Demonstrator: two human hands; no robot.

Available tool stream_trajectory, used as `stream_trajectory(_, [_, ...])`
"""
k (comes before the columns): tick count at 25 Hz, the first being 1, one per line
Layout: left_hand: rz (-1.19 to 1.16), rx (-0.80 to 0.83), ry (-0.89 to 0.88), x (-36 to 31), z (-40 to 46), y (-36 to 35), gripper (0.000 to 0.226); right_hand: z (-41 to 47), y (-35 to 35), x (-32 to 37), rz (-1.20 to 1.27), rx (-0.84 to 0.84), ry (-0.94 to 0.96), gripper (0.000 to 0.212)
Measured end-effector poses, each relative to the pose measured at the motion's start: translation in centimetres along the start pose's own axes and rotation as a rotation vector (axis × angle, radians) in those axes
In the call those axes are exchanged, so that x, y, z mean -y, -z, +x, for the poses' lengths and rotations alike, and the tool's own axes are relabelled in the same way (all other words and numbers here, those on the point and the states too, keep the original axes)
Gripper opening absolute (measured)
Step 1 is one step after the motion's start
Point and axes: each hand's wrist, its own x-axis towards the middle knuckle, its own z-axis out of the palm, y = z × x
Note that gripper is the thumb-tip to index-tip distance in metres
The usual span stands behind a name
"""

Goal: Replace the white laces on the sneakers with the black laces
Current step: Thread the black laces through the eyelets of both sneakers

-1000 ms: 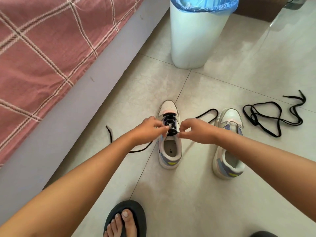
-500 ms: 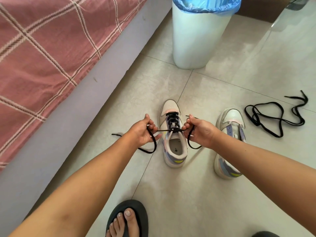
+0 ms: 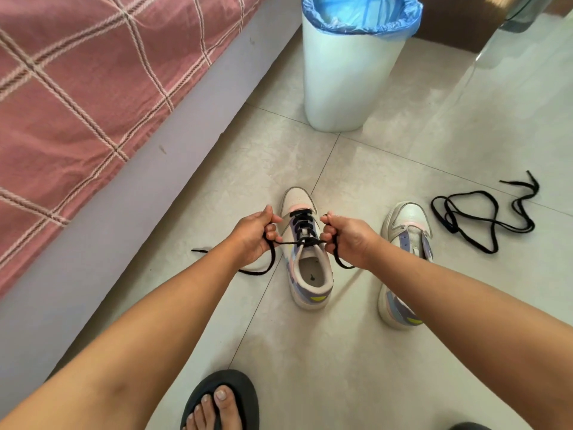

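Pale tiled floor (image 3: 356, 352) beside a bed, seen from above. Left sneaker (image 3: 305, 259) stands upright on the tiles, toe pointing away, with a black lace (image 3: 302, 226) threaded up its eyelets and pulled taut sideways across the top. Left hand (image 3: 254, 235) has its fingers curled tight around the lace's left end; the loose tail loops down to the floor and trails off to the left. Right hand (image 3: 348, 237) is closed in a fist around the right end, a short tail hanging under it. Second sneaker (image 3: 404, 265) sits just to the right, unlaced, partly hidden behind the right forearm. Spare black lace (image 3: 483, 215) lies in loose loops on the tiles further right, apart from both shoes. White bin (image 3: 347, 76) with blue liner stands beyond the shoes. Pink checked bedspread (image 3: 93, 88) at left. Foot in a dark sandal (image 3: 221, 401) at the bottom edge.
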Motion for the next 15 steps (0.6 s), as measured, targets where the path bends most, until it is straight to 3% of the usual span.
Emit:
stream_trajectory(4, [0.036,0.024,-0.006,-0.6,-0.2,0.2,0.031,0.2,-0.4,0.3,0.009,-0.007,0.003,0.025])
stream_trajectory(6, [0.208,0.077,0.016,-1.1,-0.5,-0.1,0.029,0.3,-0.6,0.6,-0.056,-0.018,-0.007,0.022])
stream_trajectory(8, [0.589,-0.011,0.022,-1.7,-0.9,0.2,0.028,0.1,0.0,1.0,-0.325,-0.152,0.019,0.019])
stream_trajectory(11, [1.253,-0.410,-0.102,-1.3,-1.7,1.0,0.038,-0.7,1.9,0.9,-0.864,-0.555,0.195,0.023])
stream_trajectory(13, [1.363,-0.413,-0.174,0.0,-2.3,0.2,0.044,-1.5,1.7,0.0,-1.090,-0.484,0.218,0.035])
stream_trajectory(15, [1.162,-0.269,-0.013,1.2,-2.4,-1.2,0.057,-2.1,0.5,-1.0,-1.191,-0.321,0.133,0.048])
